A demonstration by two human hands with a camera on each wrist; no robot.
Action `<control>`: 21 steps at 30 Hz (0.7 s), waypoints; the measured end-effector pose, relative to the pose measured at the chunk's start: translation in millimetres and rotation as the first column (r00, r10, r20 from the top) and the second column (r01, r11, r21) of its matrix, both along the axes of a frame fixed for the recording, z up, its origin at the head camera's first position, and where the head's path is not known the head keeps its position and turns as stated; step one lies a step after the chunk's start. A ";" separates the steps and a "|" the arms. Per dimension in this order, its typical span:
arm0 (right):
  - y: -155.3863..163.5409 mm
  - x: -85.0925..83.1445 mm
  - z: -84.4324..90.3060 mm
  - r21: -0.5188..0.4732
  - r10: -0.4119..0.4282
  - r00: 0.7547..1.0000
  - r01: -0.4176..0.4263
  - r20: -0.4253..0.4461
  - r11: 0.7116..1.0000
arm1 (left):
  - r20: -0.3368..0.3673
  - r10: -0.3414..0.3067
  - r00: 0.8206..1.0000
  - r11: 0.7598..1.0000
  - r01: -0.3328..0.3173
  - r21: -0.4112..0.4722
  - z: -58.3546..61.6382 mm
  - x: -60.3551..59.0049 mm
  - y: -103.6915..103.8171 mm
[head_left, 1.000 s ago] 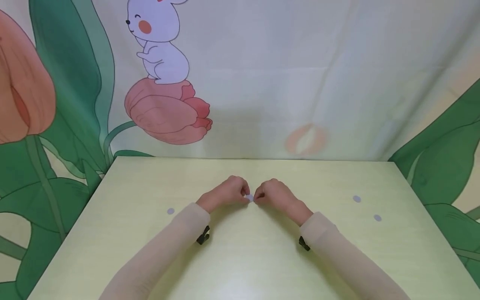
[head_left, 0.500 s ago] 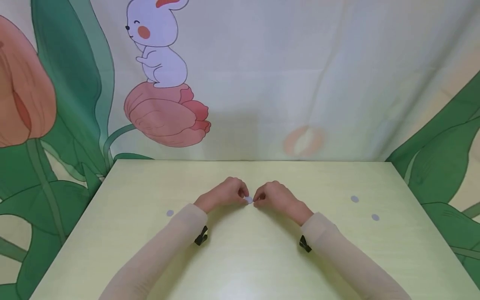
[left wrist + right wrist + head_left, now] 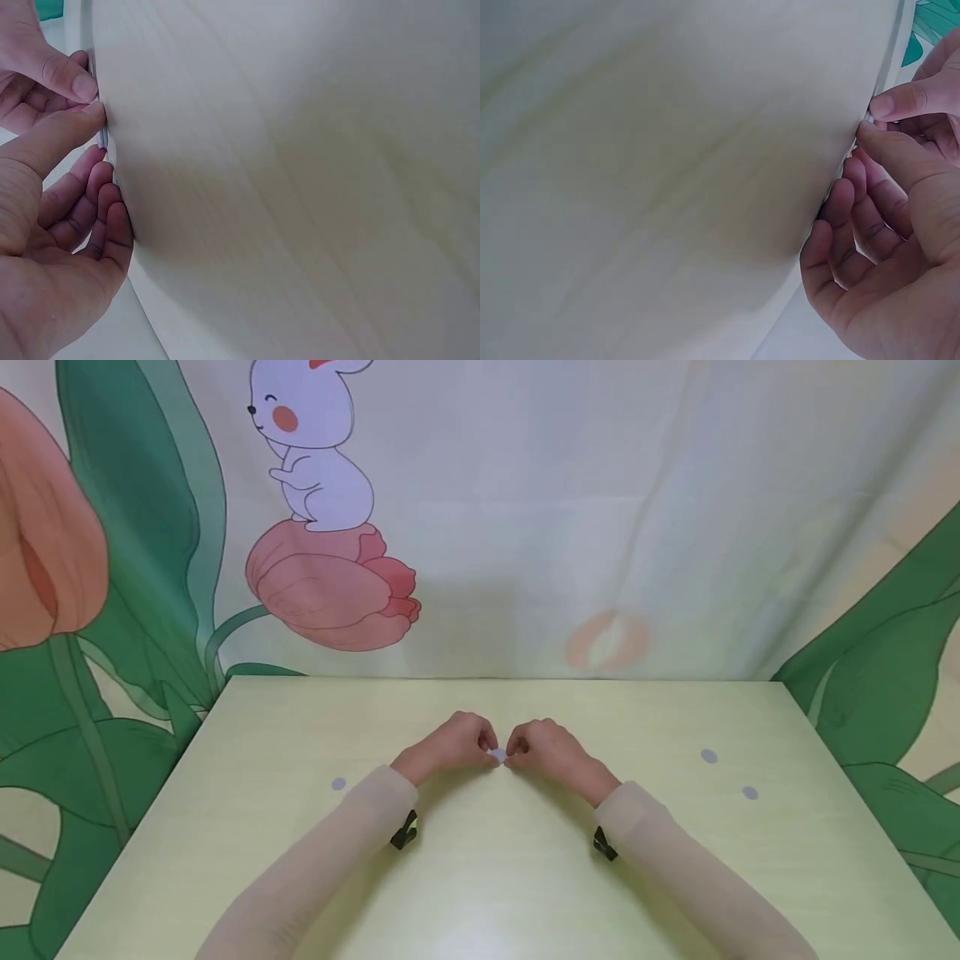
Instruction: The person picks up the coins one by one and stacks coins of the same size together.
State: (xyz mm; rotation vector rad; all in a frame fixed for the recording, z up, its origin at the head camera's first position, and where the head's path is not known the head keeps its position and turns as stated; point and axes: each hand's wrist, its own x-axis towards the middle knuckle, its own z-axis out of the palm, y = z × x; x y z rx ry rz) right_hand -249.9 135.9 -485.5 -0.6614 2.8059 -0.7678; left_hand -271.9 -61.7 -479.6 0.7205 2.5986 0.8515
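Pinching one small thin disc (image 3: 498, 756) between left hand (image 3: 453, 745) and right hand (image 3: 546, 747) on the worktop (image 3: 480, 877) — probably light, slippery, best gripped at its edges.

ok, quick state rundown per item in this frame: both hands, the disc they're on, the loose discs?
left hand: fingers curled, pinching the small disc at mid-table
right hand: fingers curled, pinching the same disc from the other side
small disc: held between both hands, low at the table surface, mostly hidden
left loose disc: flat on the table, untouched
two right loose discs: flat on the table, apart, untouched
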 end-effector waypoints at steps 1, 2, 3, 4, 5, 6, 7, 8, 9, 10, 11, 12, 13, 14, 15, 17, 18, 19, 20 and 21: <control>0.3 -0.1 0.3 0.002 -0.006 1.000 0.006 0.005 1.000 | 0.002 -0.001 1.000 1.000 0.001 0.001 0.3 0.2 0.6; 0.4 -0.2 0.3 0.005 -0.010 1.000 0.010 0.007 1.000 | -0.001 -0.002 1.000 1.000 0.002 -0.001 0.2 0.1 1.1; 0.6 -0.3 0.6 0.004 -0.011 1.000 0.011 0.008 1.000 | 0.001 -0.001 1.000 1.000 0.001 -0.002 0.4 0.1 1.5; 0.8 -0.4 0.9 0.005 -0.010 1.000 0.010 0.011 1.000 | 0.003 0.000 1.000 1.000 0.000 -0.006 0.8 0.1 1.9; 0.9 -0.5 1.4 0.005 -0.008 1.000 0.007 0.016 1.000 | 0.003 0.002 1.000 1.000 -0.002 -0.011 0.7 0.0 1.9; 1.2 -0.4 1.9 0.005 -0.002 1.000 0.002 0.024 1.000 | 0.004 0.004 1.000 1.000 -0.003 -0.016 0.7 -0.1 1.8; 1.2 -0.2 3.0 0.006 0.004 0.999 -0.004 0.036 1.000 | 0.006 0.008 1.000 1.000 -0.008 -0.021 0.8 -0.2 1.7; 1.4 0.5 5.1 0.009 0.013 0.999 -0.013 0.049 1.000 | 0.009 0.015 1.000 1.000 -0.014 -0.022 0.7 -0.3 1.7; 2.8 0.9 7.3 0.015 0.028 0.998 -0.029 0.064 0.999 | 0.013 0.019 1.000 1.000 -0.019 -0.024 1.1 -0.1 1.7; 4.7 1.7 9.7 0.024 0.040 0.996 -0.042 0.080 0.999 | 0.016 0.022 1.000 0.999 -0.022 -0.024 1.3 0.1 1.7; 7.5 2.5 11.9 0.033 0.059 0.994 -0.062 0.091 0.998 | 0.018 0.024 1.000 0.999 -0.023 -0.023 1.1 0.1 1.7; 10.7 3.6 14.3 0.043 0.073 0.992 -0.078 0.101 0.996 | 0.019 0.026 0.999 0.999 -0.026 -0.021 0.7 0.2 1.5; 14.6 4.5 16.7 0.053 0.092 0.991 -0.098 0.099 0.994 | 0.021 0.030 0.999 0.999 -0.029 -0.019 0.3 0.4 1.4; 19.0 5.5 19.2 0.061 0.110 0.989 -0.116 0.095 0.991 | 0.022 0.034 0.999 0.999 -0.033 -0.018 0.0 0.6 1.2; 23.9 5.7 20.5 0.067 0.127 0.988 -0.133 0.088 0.989 | 0.021 0.037 0.999 0.999 -0.036 -0.018 -0.6 0.8 0.8; 34.0 8.0 24.2 0.080 0.136 0.988 -0.142 0.070 0.987 | 0.019 0.040 0.999 0.999 -0.039 -0.013 -1.8 1.0 0.2; 39.6 8.9 26.0 0.086 0.131 0.989 -0.136 0.064 0.987 | 0.019 0.040 0.999 0.999 -0.040 -0.009 -2.1 1.1 0.1; 45.6 9.6 27.5 0.094 0.127 0.990 -0.132 0.054 0.987 | 0.018 0.039 0.999 0.999 -0.039 -0.005 -2.0 1.2 0.2; 51.7 10.5 29.1 0.101 0.118 0.992 -0.122 0.050 0.987 | 0.018 0.039 0.999 0.999 -0.038 -0.002 -1.9 1.2 0.3; 58.3 11.0 30.1 0.110 0.106 0.993 -0.111 0.046 0.988 | 0.016 0.037 0.999 0.999 -0.037 0.002 -1.3 1.2 0.7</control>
